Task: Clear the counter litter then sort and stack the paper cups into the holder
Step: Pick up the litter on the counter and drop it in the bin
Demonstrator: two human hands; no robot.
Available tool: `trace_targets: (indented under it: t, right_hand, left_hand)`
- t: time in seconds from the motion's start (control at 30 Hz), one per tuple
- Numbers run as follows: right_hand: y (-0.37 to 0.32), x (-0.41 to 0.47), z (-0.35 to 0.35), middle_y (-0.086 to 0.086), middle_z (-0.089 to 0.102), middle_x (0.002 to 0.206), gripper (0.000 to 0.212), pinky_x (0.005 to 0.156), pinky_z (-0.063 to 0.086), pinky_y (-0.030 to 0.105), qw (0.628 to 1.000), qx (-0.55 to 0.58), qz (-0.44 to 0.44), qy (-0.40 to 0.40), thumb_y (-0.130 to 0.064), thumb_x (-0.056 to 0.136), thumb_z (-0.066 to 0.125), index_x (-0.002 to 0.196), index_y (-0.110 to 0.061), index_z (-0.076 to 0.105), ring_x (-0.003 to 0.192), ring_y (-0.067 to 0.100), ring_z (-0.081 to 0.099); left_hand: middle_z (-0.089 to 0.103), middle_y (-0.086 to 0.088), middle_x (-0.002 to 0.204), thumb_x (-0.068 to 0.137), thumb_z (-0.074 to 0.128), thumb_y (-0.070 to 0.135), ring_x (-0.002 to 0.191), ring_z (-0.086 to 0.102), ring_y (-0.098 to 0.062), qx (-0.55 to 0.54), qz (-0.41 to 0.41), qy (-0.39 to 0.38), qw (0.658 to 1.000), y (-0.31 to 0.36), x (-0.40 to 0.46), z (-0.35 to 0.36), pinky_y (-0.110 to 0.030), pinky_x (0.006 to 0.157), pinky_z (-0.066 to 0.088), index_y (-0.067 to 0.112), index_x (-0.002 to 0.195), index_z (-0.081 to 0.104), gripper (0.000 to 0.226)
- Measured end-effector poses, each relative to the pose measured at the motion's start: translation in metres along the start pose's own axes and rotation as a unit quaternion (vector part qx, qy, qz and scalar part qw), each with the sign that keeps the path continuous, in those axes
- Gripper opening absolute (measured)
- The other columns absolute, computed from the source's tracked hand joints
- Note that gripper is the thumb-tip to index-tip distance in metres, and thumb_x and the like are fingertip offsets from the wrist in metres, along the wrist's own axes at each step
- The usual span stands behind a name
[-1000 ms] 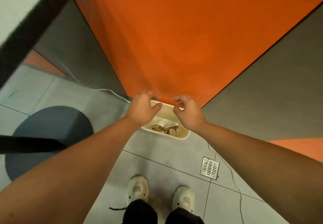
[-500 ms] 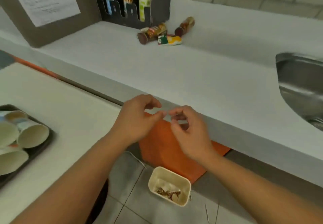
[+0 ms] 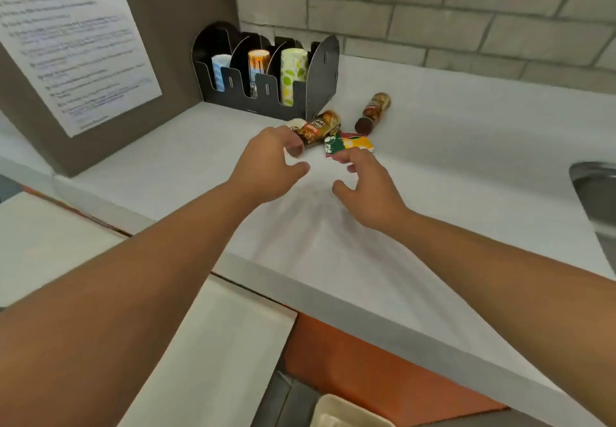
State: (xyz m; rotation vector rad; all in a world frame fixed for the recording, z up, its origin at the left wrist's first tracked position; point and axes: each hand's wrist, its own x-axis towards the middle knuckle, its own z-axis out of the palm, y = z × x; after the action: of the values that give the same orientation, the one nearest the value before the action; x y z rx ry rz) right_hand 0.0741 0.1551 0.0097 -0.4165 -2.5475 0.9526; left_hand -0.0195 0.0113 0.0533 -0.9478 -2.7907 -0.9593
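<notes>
Litter lies on the white counter (image 3: 450,173): a brown tube-shaped can (image 3: 318,126) on its side, a second brown can (image 3: 373,111) behind it, and a flat red, yellow and green carton (image 3: 348,144). My left hand (image 3: 271,166) is open with its fingertips at the near end of the first can. My right hand (image 3: 368,183) is open, fingertips just touching the carton's near edge. A black cup holder (image 3: 266,93) at the back holds a blue cup stack (image 3: 220,71), an orange stack (image 3: 258,68) and a green-patterned stack (image 3: 293,75).
A brown panel with a printed notice (image 3: 71,50) stands at the left. A steel sink (image 3: 596,193) is at the right edge. A lower white surface (image 3: 50,246) lies to the left. A cream waste bin (image 3: 350,413) sits on the floor below an orange cabinet front (image 3: 366,363).
My view has lifted from the floor bin to the counter. Both hands have moved up and forward from over the bin to the litter near the cup holder, fingers now spread.
</notes>
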Motion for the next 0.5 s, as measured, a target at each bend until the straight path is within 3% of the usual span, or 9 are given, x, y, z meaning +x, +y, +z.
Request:
trace_targets:
  t: [0.13,0.27,0.4,0.5]
  right_hand:
    - [0.024,0.055,0.017,0.005,0.047,0.138,0.051,0.105,0.031,0.036,0.993,-0.113,0.004,0.026,-0.025,0.084,0.065,0.132,-0.020,0.051,0.132,0.025,0.032]
    - [0.044,0.095,0.030,0.005,0.047,0.138,0.066,0.112,0.026,0.042,0.988,-0.135,0.048,0.053,-0.040,0.078,0.069,0.136,-0.020,0.045,0.137,0.028,0.028]
    - [0.053,0.115,0.040,0.005,0.047,0.138,0.075,0.106,0.032,0.040,0.982,-0.176,0.070,0.018,-0.046,0.077,0.067,0.141,-0.019,0.038,0.128,0.027,0.041]
    - [0.054,0.117,0.047,0.007,0.041,0.142,0.077,0.101,0.035,0.042,0.969,-0.234,0.084,0.015,-0.050,0.080,0.061,0.145,-0.021,0.031,0.126,0.030,0.039]
  left_hand:
    - [0.050,-0.004,0.139,0.079,0.078,0.036,0.123,0.050,-0.022,0.003,-0.005,-0.045,0.999,-0.022,0.057,0.022,-0.030,0.090,0.044,0.020,0.139,0.041,0.073]
    - [0.043,-0.006,0.144,0.073,0.080,0.045,0.131,0.041,-0.025,0.020,-0.017,-0.058,0.998,-0.037,0.094,0.046,-0.040,0.101,0.043,0.020,0.144,0.030,0.091]
    - [0.047,-0.008,0.139,0.079,0.076,0.043,0.125,0.047,-0.027,0.034,-0.014,-0.052,0.998,-0.047,0.110,0.066,-0.040,0.099,0.047,0.019,0.141,0.033,0.079]
    - [0.053,-0.009,0.129,0.084,0.072,0.032,0.115,0.054,-0.027,0.041,0.000,-0.026,0.999,-0.053,0.108,0.075,-0.039,0.093,0.051,0.017,0.132,0.042,0.058]
